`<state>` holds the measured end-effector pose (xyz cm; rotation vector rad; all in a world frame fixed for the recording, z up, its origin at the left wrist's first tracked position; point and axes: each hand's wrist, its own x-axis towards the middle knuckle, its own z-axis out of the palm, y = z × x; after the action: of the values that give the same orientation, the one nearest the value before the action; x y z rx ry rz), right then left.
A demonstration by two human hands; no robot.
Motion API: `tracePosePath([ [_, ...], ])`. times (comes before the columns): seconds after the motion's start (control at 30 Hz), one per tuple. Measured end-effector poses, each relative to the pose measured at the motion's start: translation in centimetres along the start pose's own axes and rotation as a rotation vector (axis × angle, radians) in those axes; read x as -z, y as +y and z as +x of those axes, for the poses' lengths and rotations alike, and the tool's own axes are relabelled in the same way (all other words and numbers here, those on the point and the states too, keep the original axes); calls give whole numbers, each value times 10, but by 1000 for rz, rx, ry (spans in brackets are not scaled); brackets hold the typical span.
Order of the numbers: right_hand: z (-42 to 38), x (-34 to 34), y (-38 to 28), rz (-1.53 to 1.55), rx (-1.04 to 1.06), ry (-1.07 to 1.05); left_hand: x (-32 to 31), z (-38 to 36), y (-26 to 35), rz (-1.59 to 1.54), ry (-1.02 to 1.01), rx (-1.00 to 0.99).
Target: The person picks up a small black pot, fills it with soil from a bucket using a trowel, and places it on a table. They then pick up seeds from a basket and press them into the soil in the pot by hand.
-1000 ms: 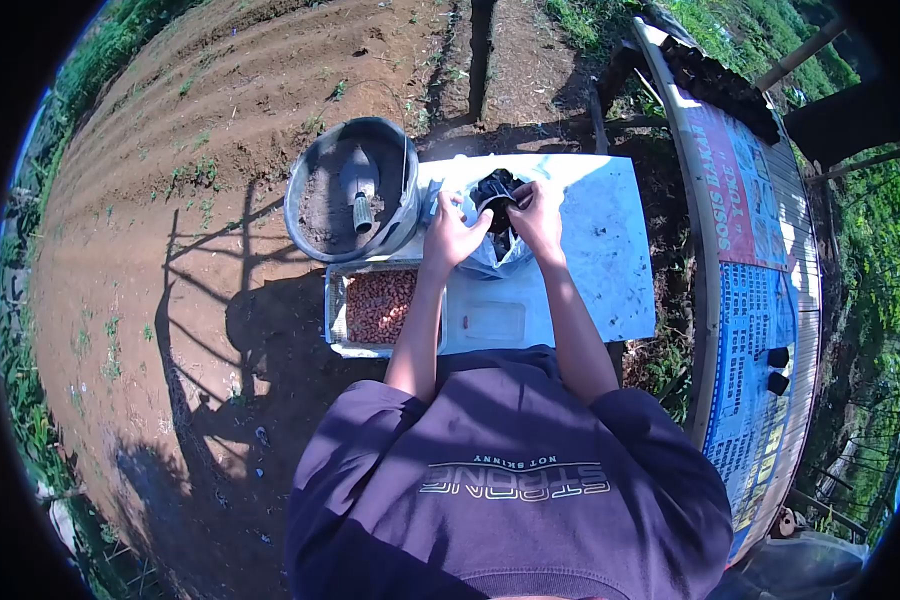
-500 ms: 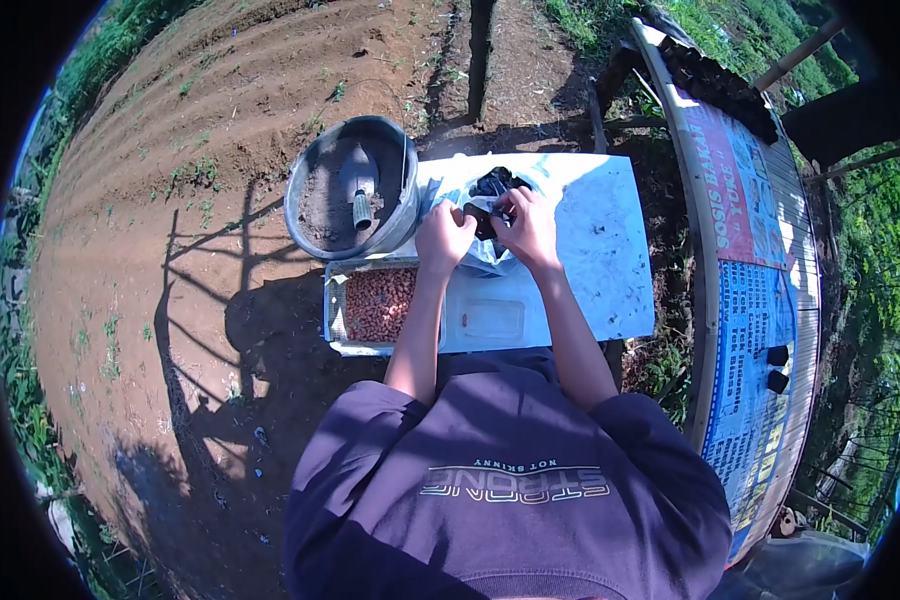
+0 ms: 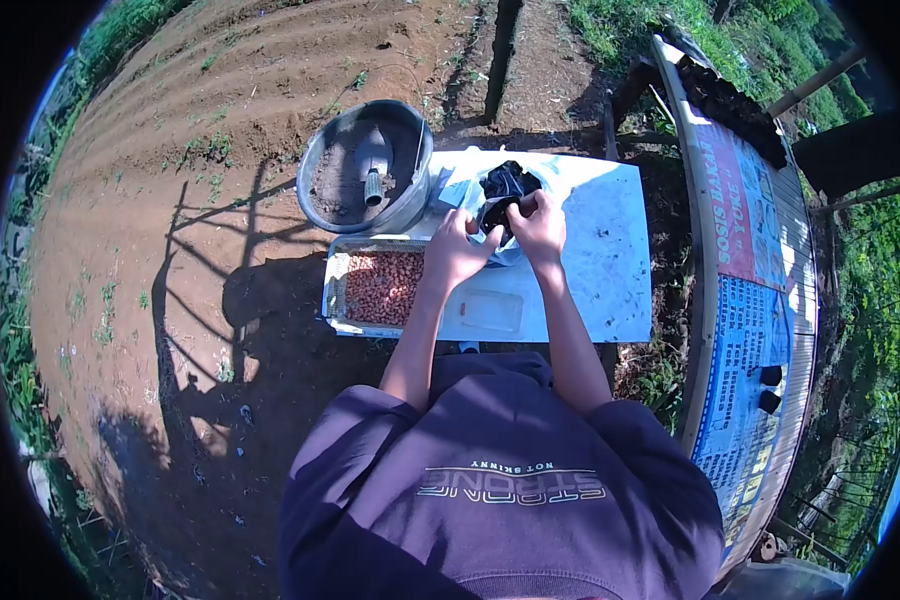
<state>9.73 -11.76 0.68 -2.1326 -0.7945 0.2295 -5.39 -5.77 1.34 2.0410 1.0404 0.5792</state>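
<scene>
Both hands meet over a white plastic bag (image 3: 516, 256) of black plastic pieces (image 3: 508, 180) on the light table. My left hand (image 3: 456, 250) has its fingers closed on the near left side of a dark piece of black plastic (image 3: 497, 212). My right hand (image 3: 540, 228) pinches the right side of that same piece. A basket (image 3: 335, 290) of reddish seeds stands left of my left forearm. Just in front of the bag, a clear shallow container (image 3: 491, 311) lies on the table with one small reddish piece in it.
A round dark tub (image 3: 314, 207) of soil with a trowel (image 3: 374, 165) stands at the table's (image 3: 600, 250) back left. On the right is a long slatted surface with a printed banner (image 3: 755, 300). Brown soil with furrows spreads left and ahead.
The view has shifted slightly. My hands have lowered toward the near side of the bag, and the black plastic between them looks more spread out.
</scene>
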Motion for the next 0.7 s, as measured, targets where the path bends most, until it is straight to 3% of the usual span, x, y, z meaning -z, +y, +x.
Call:
tracePosePath([
  [0.2,-29,9,2,14,175,26,-1,-16,-13,-68,119,-15],
  [0.23,-36,15,1,75,161,-48,-1,-22,-13,-36,154,-34],
  [0.3,-53,22,-6,41,233,35,4,-36,-11,-18,156,-55],
  [0.4,-74,22,-10,-18,497,83,18,-56,-13,-9,72,51],
  [0.5,-94,9,-9,43,473,-20,30,-79,-17,-69,124,136],
  [0.7,-121,-11,-26,165,286,-71,55,-108,-37,37,252,-9],
])
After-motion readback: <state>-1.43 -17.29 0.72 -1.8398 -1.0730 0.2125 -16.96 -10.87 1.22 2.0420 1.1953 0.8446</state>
